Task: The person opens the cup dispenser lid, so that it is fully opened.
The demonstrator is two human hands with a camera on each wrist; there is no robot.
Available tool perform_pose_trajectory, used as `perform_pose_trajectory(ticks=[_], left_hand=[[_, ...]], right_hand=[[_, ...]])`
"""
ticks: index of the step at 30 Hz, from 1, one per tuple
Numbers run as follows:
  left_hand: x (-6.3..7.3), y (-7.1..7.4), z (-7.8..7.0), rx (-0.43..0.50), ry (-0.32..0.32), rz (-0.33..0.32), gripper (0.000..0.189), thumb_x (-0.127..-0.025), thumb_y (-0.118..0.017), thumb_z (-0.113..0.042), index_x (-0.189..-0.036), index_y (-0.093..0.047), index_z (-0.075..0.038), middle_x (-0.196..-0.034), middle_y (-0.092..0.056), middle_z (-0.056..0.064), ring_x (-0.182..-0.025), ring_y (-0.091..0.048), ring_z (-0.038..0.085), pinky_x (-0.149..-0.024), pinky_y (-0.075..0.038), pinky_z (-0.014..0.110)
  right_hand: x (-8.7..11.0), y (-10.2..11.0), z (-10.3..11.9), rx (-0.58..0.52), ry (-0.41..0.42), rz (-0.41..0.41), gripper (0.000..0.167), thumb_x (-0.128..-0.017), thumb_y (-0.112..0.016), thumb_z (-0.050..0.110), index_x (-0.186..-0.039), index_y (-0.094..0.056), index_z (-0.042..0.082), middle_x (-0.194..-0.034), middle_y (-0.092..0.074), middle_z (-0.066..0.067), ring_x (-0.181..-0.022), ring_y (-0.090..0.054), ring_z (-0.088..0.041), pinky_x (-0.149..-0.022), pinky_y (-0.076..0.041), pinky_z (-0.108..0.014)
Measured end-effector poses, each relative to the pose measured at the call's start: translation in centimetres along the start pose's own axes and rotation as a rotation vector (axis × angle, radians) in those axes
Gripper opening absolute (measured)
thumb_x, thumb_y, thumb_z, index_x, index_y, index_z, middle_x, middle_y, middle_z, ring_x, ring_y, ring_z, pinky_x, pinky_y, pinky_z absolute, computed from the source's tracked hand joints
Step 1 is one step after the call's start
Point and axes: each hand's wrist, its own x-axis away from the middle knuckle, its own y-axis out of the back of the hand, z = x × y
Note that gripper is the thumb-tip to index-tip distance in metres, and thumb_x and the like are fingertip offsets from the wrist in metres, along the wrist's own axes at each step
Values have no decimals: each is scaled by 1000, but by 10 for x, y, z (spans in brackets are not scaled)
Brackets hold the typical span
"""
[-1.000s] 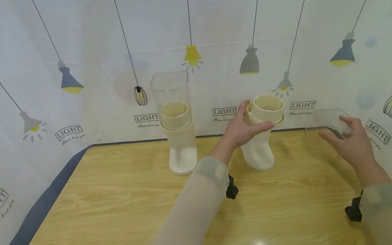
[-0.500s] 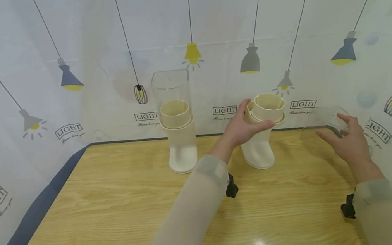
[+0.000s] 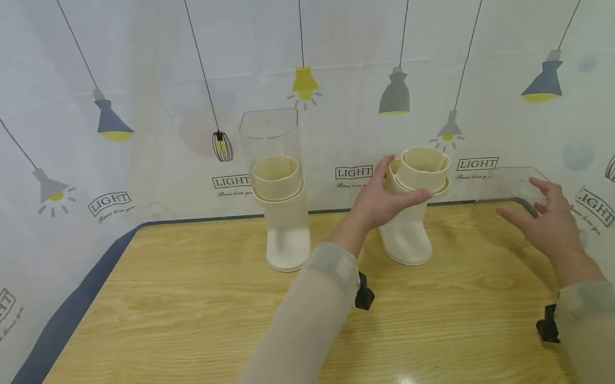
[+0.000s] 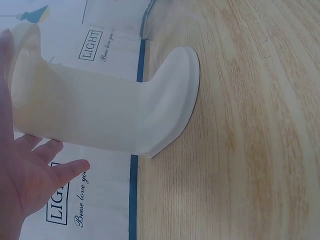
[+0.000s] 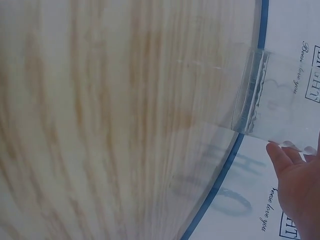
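Observation:
My left hand [image 3: 377, 203] grips a cream, boot-shaped dispenser stand [image 3: 406, 239] near its top, thumb across the front. The stand has a round collar [image 3: 424, 176] on top and its foot on the table. In the left wrist view the stand [image 4: 95, 110] lies sideways across the picture with fingers along its edge. At the right, my right hand [image 3: 554, 222] holds a clear plastic container [image 3: 497, 203] between thumb and fingers. The right wrist view shows this container [image 5: 252, 95] with fingertips at its side.
A matching cream stand [image 3: 287, 230] stands to the left, a clear tall container [image 3: 269, 128] fitted around its collar. The wooden table [image 3: 175, 313] ends at a wall sheet [image 3: 171, 137] printed with lamps. Black camera mounts [image 3: 364, 294] sit at both wrists.
My right hand and the clear container have shifted slightly left and then stayed nearly still. My left hand keeps its grip on the stand.

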Motion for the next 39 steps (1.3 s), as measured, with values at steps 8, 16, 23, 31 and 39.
perform_pose_trajectory(ticks=[8,16,23,31,39], left_hand=[[1,3,-2,15,0,-4,114,-75,-91,-63,-166,-25,-46,-165,-47,5,-144,-53,30,-116,-48,53],[3,4,-1,28,2,-3,116,-76,-90,-64,-167,-20,-48,-170,-42,2,-153,-45,33,-121,-42,57],[8,6,1,66,17,-5,131,-75,-89,-66,-169,1,-46,-178,-25,-4,-163,-29,29,-129,-32,56],[41,27,2,11,-47,35,125,-82,-82,-67,-172,-3,-32,-180,-18,-1,-164,-28,27,-129,-33,54],[102,63,-6,-28,-204,137,98,-93,-79,-50,-170,-20,-33,-174,-32,-2,-159,-37,18,-127,-39,44]], right_hand=[[-3,-4,3,-6,10,8,109,-95,-72,59,-172,-1,30,-180,7,-16,-156,-20,-62,-110,-33,-83],[-3,-2,4,24,9,20,112,-95,-72,62,-173,1,27,-178,7,-23,-152,-22,-67,-108,-34,-84],[2,4,9,57,101,-17,112,-96,-75,51,-172,4,33,-177,17,-22,-160,4,-62,-111,-19,-90],[19,12,34,-44,113,-126,95,-100,-68,44,-173,-8,29,-178,-1,-18,-164,-8,-47,-129,-14,-72],[47,11,85,-133,135,-229,75,-101,-68,32,-166,-29,35,-166,-31,13,-158,-28,-15,-134,-18,-29]])
